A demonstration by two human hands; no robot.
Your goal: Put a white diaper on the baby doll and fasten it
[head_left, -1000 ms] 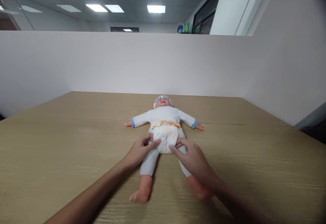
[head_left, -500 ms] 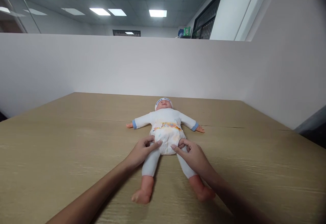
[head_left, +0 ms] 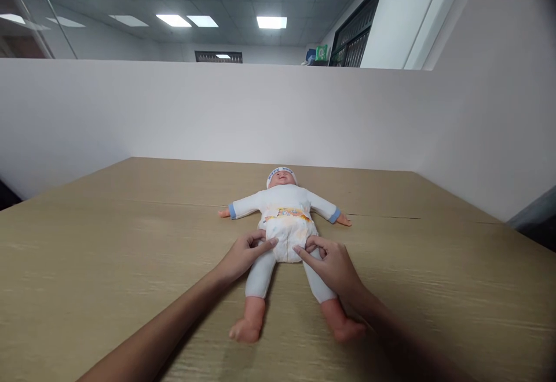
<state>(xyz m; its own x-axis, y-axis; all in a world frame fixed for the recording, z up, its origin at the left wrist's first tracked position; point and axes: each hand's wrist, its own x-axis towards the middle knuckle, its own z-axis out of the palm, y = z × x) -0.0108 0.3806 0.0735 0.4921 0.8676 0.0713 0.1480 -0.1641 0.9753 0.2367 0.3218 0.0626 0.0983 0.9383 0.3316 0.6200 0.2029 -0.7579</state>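
A baby doll [head_left: 284,196] lies on its back, arms spread, head away from me, in a white outfit with blue cuffs and a lettered headband. Over the outfit it wears a white diaper [head_left: 287,242] with an orange patterned waistband. At the diaper's left leg edge, my left hand [head_left: 244,254] is closed, thumb and fingers pinching the border. My right hand [head_left: 333,264] pinches the opposite leg edge in the same way, its fingers curled. Both hands rest over the doll's upper thighs, and the exact fold between the fingertips is partly hidden.
The doll lies on a wide wood-grain table [head_left: 130,243]. A low white partition [head_left: 269,113] rises behind its far edge, with a white wall [head_left: 499,121] to the right. A dark object [head_left: 538,220] stands beyond the table's right edge.
The whole view has shifted slightly, so the doll and table appear a little further right. Both hands keep the same grip at the diaper's leg edges.
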